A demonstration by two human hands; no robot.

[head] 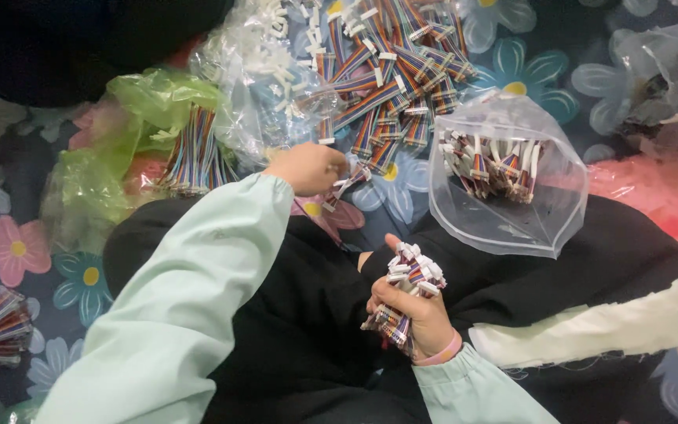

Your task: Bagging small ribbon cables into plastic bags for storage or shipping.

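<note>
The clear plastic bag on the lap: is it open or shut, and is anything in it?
Open. The clear plastic bag gapes toward the loose pile, its mouth held wide, and a cluster of rainbow ribbon cables with white connectors lies inside.

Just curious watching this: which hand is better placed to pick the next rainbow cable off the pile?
Probably the left hand: it reaches the loose cable pile, while the right hand grips a bundle.

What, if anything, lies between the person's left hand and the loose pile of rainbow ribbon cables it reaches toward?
Nothing visible. The left hand is at the near edge of the cable pile, already pinching one cable. Clear bags lie beside, not between. The right hand grips a separate bundle.
</note>
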